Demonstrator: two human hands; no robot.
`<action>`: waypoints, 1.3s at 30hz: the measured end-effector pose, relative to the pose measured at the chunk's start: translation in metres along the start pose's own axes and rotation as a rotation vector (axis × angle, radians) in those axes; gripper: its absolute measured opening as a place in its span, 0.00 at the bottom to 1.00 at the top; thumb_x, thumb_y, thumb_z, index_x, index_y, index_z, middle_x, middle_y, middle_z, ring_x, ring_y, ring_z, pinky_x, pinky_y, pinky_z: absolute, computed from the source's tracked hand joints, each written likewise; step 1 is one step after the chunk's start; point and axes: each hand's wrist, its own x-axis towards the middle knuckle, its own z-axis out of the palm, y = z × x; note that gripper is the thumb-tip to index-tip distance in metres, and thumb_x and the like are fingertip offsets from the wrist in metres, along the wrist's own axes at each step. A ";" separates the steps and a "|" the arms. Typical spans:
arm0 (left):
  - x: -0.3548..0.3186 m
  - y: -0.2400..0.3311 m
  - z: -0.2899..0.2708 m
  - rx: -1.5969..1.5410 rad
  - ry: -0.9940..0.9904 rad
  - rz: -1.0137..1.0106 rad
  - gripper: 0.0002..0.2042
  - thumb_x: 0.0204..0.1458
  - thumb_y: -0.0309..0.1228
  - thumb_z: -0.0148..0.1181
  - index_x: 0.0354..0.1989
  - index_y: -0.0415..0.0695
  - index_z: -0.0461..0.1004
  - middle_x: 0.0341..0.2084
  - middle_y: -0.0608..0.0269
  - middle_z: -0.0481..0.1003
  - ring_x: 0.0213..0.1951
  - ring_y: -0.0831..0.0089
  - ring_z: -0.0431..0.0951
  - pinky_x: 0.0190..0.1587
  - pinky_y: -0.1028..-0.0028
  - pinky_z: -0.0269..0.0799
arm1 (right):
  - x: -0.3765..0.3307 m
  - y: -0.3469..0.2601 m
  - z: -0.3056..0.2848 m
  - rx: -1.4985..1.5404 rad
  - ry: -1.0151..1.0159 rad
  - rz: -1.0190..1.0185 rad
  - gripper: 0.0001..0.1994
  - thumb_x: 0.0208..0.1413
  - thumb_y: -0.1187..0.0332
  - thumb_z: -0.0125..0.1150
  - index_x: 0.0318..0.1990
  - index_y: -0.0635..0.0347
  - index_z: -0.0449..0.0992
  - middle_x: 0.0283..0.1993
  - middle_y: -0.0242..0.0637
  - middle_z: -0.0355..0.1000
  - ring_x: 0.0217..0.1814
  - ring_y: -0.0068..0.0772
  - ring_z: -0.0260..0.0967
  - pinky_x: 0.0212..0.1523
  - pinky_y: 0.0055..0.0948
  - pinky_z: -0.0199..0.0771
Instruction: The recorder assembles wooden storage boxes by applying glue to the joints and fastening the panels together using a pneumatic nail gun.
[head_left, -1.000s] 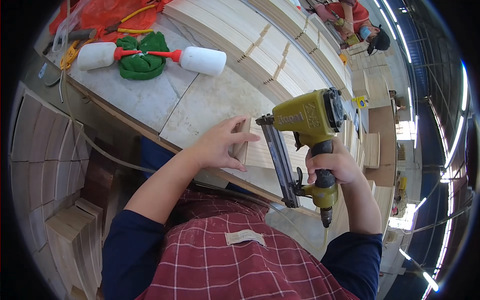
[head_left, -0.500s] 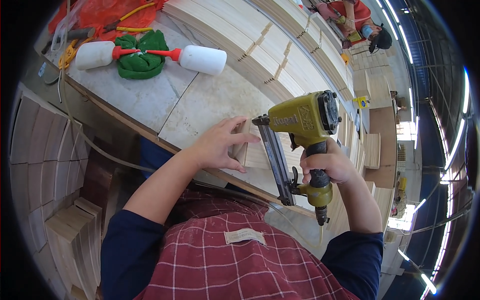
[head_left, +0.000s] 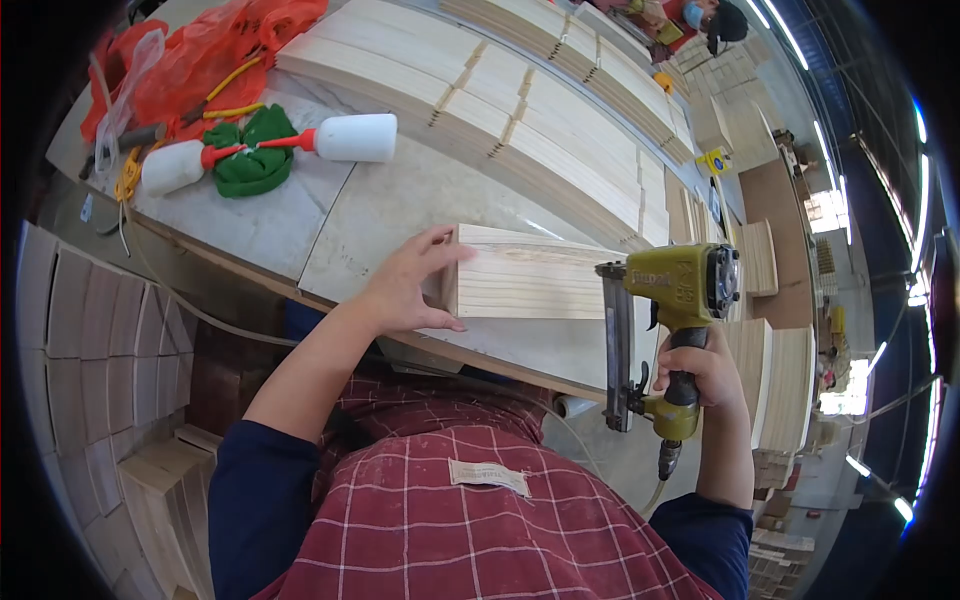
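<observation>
A pale wooden box [head_left: 530, 285] lies on the worktable, its long grained face up. My left hand [head_left: 405, 285] grips its left end, fingers over the far corner and thumb at the near corner. In my right hand [head_left: 705, 365] is an olive-green pneumatic nail gun [head_left: 680, 275], held by its black grip. The gun stands upright at the box's right end, its nose pointing left and its long magazine hanging down in front of that end. From this view I cannot tell whether the nose touches the wood. The trigger finger is partly hidden.
Stacked boards [head_left: 390, 50] run along the table's [head_left: 390, 205] far side. At the left, two white glue bottles [head_left: 357, 138] with red nozzles rest on a green cloth [head_left: 250, 175], beside yellow-handled pliers [head_left: 235, 78] and a red plastic bag [head_left: 190, 75]. A person [head_left: 680, 30] works beyond.
The nail gun in my right hand has moved right, from near my left hand to the box's far-right end, uncovering the box's face. My left hand stays on the left end.
</observation>
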 end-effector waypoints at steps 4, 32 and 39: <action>0.002 0.001 -0.001 0.068 0.025 0.008 0.48 0.19 0.42 0.75 0.57 0.52 0.59 0.55 0.52 0.58 0.54 0.54 0.62 0.55 0.64 0.60 | -0.004 -0.007 0.016 0.033 -0.096 0.041 0.11 0.35 0.80 0.58 0.31 0.73 0.68 0.20 0.40 0.68 0.17 0.28 0.68 0.20 0.25 0.71; 0.001 0.007 -0.005 0.068 0.028 0.020 0.50 0.17 0.41 0.75 0.58 0.43 0.58 0.53 0.51 0.61 0.53 0.55 0.63 0.56 0.65 0.59 | 0.046 -0.044 0.079 -0.207 -0.449 0.122 0.13 0.34 0.78 0.57 0.32 0.72 0.67 0.21 0.39 0.68 0.18 0.28 0.69 0.21 0.25 0.72; 0.006 0.004 -0.009 0.018 -0.048 -0.112 0.48 0.16 0.43 0.76 0.56 0.51 0.62 0.57 0.50 0.53 0.55 0.52 0.60 0.56 0.62 0.59 | 0.010 -0.023 0.022 -0.096 -0.117 -0.078 0.11 0.32 0.79 0.58 0.29 0.72 0.69 0.22 0.40 0.68 0.18 0.29 0.68 0.21 0.25 0.71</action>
